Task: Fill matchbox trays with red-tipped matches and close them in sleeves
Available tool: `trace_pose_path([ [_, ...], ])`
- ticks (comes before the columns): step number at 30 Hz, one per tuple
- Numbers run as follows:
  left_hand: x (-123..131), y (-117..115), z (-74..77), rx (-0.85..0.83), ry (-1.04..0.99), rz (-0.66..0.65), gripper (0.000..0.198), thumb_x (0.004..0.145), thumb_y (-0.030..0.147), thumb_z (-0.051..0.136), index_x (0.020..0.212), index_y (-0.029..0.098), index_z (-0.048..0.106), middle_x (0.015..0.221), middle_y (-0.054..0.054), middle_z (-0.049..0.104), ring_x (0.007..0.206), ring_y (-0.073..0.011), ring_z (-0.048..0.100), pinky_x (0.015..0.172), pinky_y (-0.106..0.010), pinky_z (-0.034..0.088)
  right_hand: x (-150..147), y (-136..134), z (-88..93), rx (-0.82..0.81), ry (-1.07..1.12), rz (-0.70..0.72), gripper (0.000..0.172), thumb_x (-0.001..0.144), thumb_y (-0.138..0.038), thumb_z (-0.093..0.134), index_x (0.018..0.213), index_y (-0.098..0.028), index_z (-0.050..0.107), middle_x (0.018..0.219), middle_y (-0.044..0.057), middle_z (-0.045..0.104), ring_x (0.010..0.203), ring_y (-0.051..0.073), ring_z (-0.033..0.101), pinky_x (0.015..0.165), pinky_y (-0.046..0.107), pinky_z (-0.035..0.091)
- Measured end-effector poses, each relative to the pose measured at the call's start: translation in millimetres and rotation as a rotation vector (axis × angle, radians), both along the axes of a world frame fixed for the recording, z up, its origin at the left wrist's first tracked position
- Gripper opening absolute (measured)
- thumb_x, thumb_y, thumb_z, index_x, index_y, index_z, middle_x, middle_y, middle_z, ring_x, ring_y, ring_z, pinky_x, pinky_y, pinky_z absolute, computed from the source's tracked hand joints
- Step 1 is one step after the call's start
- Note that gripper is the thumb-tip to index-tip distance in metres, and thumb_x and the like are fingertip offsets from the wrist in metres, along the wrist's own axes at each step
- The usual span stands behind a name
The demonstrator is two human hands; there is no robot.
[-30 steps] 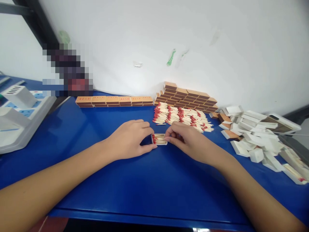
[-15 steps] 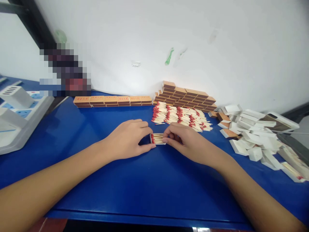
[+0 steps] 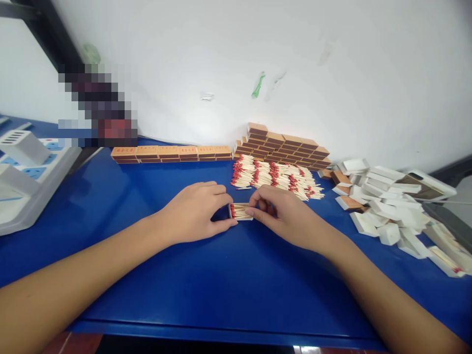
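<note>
A white matchbox tray filled with red-headed matches lies on the blue table between my hands. My left hand grips the tray's left end, thumb at the near side and index finger at the far side. Over the tray's right end, my right hand has thumb and forefinger pinched on the plain ends of the matches, hiding part of them. Just behind the hands is a loose pile of matches, their heads mostly in rough rows.
Closed matchboxes stand in a low row and a stepped stack along the wall. To the right lie a heap of white trays, one tray holding matches, and a phone. A power strip is at the left.
My right thumb and fingertips have shifted slightly left and up over the matches. My left hand and the tray stay in place.
</note>
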State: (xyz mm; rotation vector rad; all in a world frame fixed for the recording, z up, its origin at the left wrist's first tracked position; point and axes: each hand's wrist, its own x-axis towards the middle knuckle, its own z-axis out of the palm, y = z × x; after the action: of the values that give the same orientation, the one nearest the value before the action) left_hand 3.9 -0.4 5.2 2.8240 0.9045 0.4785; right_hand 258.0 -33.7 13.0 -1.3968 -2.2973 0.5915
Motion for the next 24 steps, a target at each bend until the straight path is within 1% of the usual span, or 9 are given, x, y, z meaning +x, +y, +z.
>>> trace_pose_path([
  [4, 0.6, -0.8, 0.7, -0.012, -0.016, -0.011, 0.028, 0.101, 0.044, 0.069, 0.102, 0.017, 0.076, 0.089, -0.004, 0.068, 0.085, -0.0209, 0.061, 0.076, -0.034, 0.047, -5.0, -0.1, -5.2, 0.005, 0.034, -0.049, 0.013, 0.098, -0.035, 0.071, 0.096, -0.023, 0.064, 0.084, 0.001, 0.063, 0.075, 0.017, 0.056, 0.066, 0.031, 0.043],
  [12, -1.0, 0.1, 0.2, -0.013, -0.021, -0.028, 0.026, 0.101, 0.042, 0.067, 0.103, 0.017, 0.076, 0.089, -0.004, 0.068, 0.085, -0.0211, 0.062, 0.077, -0.034, 0.047, -6.5, -0.5, -6.7, -0.024, 0.087, -0.027, 0.006, 0.097, -0.027, 0.067, 0.101, -0.023, 0.064, 0.083, 0.0, 0.061, 0.072, 0.016, 0.055, 0.063, 0.03, 0.043],
  [16, -0.5, -0.5, -0.3, -0.017, -0.023, -0.028, 0.027, 0.101, 0.042, 0.067, 0.103, 0.017, 0.076, 0.09, -0.004, 0.068, 0.086, -0.0213, 0.062, 0.078, -0.035, 0.047, -7.1, -1.0, -6.4, -0.052, 0.103, -0.022, 0.007, 0.099, -0.029, 0.066, 0.101, -0.023, 0.064, 0.082, -0.001, 0.06, 0.071, 0.015, 0.055, 0.062, 0.03, 0.043],
  [20, -0.4, -0.8, -0.5, -0.018, -0.024, -0.031, 0.026, 0.101, 0.042, 0.067, 0.102, 0.017, 0.076, 0.09, -0.004, 0.067, 0.085, -0.0208, 0.061, 0.076, -0.034, 0.047, -6.8, -1.4, -6.8, -0.063, 0.116, -0.021, 0.015, 0.099, -0.038, 0.069, 0.101, -0.024, 0.065, 0.082, -0.001, 0.058, 0.07, 0.015, 0.052, 0.06, 0.029, 0.042],
  [24, -0.5, -0.3, -0.6, -0.019, -0.024, -0.031, 0.026, 0.101, 0.042, 0.067, 0.103, 0.017, 0.076, 0.089, -0.004, 0.067, 0.085, -0.0207, 0.061, 0.076, -0.034, 0.046, -5.9, -0.8, -6.7, -0.061, 0.114, -0.012, 0.013, 0.099, -0.035, 0.069, 0.101, -0.023, 0.065, 0.081, -0.001, 0.059, 0.07, 0.015, 0.053, 0.061, 0.029, 0.043],
])
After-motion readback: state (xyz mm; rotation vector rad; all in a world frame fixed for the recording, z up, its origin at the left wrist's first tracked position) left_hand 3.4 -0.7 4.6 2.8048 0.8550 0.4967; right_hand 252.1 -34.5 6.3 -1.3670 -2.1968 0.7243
